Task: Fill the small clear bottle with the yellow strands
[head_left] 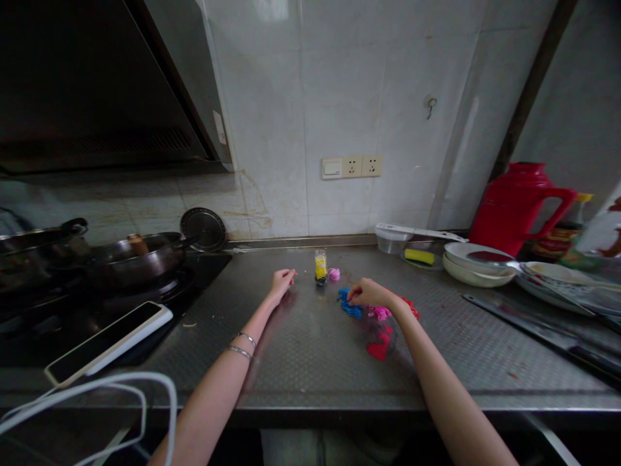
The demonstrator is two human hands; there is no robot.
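Note:
A small clear jar (321,267) stands upright on the metal counter, yellow in its middle and dark at the bottom. Close against its right side lies a small pink ball-like thing (334,274). My left hand (282,283) is left of the jar, low over the counter, fingers curled together; what they hold, if anything, is too small to make out. To the right, the closed fingers of my right hand (366,292) are at a blue bundle of thin strands (350,305). Pink strands (379,313), red strands (411,307) and a red piece (380,344) lie around that hand.
At left are a stove with pans (140,262), a white-cased phone-like device (109,343) and a white cable (160,382). On the right stand a plastic container (392,241), a yellow sponge (419,257), stacked dishes (478,277), a long knife (524,327) and a red thermos (509,207).

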